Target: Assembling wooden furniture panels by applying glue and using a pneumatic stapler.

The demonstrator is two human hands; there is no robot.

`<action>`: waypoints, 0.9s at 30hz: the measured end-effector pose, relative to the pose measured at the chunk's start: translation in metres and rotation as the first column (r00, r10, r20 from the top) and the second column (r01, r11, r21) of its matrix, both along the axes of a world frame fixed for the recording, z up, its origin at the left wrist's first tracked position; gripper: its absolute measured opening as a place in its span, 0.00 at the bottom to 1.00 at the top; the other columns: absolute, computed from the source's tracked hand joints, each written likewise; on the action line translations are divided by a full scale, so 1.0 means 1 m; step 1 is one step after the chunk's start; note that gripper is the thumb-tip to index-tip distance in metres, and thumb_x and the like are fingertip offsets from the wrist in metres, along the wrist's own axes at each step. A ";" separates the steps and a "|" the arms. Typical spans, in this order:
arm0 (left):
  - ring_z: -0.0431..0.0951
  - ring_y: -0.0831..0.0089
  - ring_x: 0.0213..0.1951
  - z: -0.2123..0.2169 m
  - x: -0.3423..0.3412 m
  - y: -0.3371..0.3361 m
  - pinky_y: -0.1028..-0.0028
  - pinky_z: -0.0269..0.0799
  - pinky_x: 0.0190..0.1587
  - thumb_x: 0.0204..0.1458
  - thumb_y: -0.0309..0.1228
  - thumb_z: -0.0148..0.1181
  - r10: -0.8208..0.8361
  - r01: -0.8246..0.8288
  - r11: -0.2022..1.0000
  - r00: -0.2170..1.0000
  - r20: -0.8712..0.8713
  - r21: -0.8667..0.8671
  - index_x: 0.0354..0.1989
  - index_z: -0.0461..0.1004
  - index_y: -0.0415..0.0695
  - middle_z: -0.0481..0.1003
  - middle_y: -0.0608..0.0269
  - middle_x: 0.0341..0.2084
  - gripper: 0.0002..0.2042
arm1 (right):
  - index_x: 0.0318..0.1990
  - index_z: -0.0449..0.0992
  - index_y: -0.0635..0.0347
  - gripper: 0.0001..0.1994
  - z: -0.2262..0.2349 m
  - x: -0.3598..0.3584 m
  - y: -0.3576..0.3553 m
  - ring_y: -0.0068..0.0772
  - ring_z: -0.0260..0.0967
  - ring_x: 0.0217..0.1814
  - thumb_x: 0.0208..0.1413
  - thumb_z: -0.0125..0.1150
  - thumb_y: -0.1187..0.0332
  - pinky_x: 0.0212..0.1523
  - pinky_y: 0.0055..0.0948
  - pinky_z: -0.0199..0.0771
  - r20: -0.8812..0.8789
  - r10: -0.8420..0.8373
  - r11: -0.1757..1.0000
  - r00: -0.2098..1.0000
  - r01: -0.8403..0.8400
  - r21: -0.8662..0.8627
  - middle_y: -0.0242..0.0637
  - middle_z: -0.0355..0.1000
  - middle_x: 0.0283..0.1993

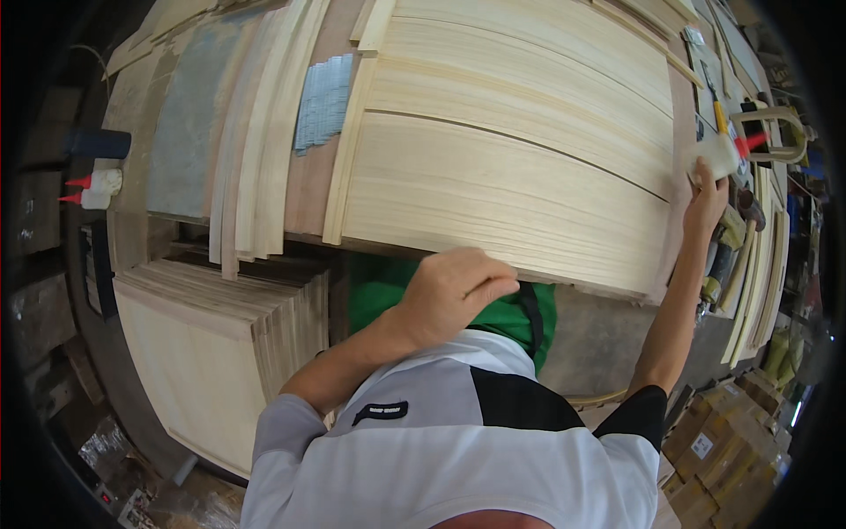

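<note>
In my right hand (708, 201), at the right end of the work surface, is a white glue bottle (718, 157) with a red nozzle; my fingers are closed round it. My left hand (458, 291) hovers at the near edge of the wooden panels, close to my body. Its fingers are curled in with the thumb alongside, and nothing shows in them. Pale wooden panels (502, 176) lie side by side across the middle, with a narrow gap between the nearest two. Along their left side runs a thin wooden strip (349, 150).
Metal corrugated fasteners (323, 101) lie left of the panels, beside long wood strips (264, 132). Two more white bottles (106, 187) with red tips stand at the far left. Below is a stack of boards (203, 344). A clamp (784, 132) and a hammer (751, 212) lie right; cardboard boxes (731, 441) sit lower right.
</note>
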State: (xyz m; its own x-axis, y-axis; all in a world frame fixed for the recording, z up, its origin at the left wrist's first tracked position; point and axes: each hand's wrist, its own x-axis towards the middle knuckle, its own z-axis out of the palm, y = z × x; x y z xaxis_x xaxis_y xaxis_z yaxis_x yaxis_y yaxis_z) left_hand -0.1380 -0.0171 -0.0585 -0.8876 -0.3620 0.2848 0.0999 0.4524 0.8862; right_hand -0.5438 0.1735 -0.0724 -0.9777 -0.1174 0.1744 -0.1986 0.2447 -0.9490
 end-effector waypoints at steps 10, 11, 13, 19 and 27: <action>0.68 0.64 0.58 0.008 -0.029 -0.017 0.61 0.63 0.61 0.54 0.30 0.59 0.132 0.040 0.509 0.983 -0.125 0.860 0.61 0.59 0.39 0.68 0.56 0.55 0.27 | 0.62 0.64 0.58 0.36 0.071 0.221 -0.101 0.41 0.60 0.60 0.38 0.67 0.70 0.61 0.35 0.60 -0.122 0.900 0.435 0.418 -0.847 0.305 0.42 0.62 0.55; 0.68 0.64 0.58 0.007 -0.031 -0.012 0.61 0.63 0.61 0.54 0.30 0.59 0.132 0.040 0.503 0.984 -0.122 0.863 0.61 0.59 0.39 0.68 0.56 0.55 0.27 | 0.62 0.61 0.59 0.37 0.067 0.227 -0.103 0.43 0.59 0.60 0.40 0.67 0.71 0.61 0.36 0.60 -0.080 0.884 0.468 0.461 -0.864 0.183 0.44 0.62 0.55; 0.68 0.63 0.59 0.001 -0.031 -0.017 0.60 0.62 0.63 0.54 0.28 0.58 0.227 -0.019 0.396 0.971 -0.078 0.918 0.60 0.60 0.39 0.68 0.57 0.55 0.25 | 0.64 0.57 0.61 0.37 0.056 0.241 -0.105 0.43 0.59 0.62 0.44 0.67 0.73 0.63 0.37 0.59 0.031 0.802 0.594 0.597 -0.789 -0.160 0.45 0.62 0.56; 0.72 0.72 0.47 0.017 -0.066 0.001 0.69 0.68 0.50 0.43 0.30 0.71 0.223 0.025 0.443 0.965 -0.137 0.896 0.50 0.69 0.38 0.73 0.61 0.42 0.25 | 0.67 0.52 0.62 0.37 0.016 0.277 -0.106 0.41 0.58 0.66 0.53 0.65 0.62 0.67 0.42 0.56 0.300 0.741 0.437 0.600 -0.094 -0.894 0.42 0.59 0.65; 0.61 0.58 0.61 -0.023 -0.025 -0.025 0.59 0.56 0.64 0.32 0.41 0.73 0.058 -0.061 0.924 0.998 -0.020 -0.377 0.54 0.70 0.45 0.66 0.60 0.57 0.35 | 0.67 0.51 0.58 0.37 0.044 0.213 -0.122 0.55 0.55 0.67 0.56 0.61 0.52 0.61 0.58 0.66 0.101 0.803 0.399 0.587 -0.404 -0.823 0.55 0.53 0.67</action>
State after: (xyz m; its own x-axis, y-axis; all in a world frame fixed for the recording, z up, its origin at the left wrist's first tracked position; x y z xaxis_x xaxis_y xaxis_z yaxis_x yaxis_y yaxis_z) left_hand -0.1627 -0.0418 -0.0814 -0.8648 -0.2784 0.4179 0.0693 0.7581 0.6484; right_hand -0.3308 0.0515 -0.0286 -0.6488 -0.7549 0.0956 0.4500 -0.4820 -0.7518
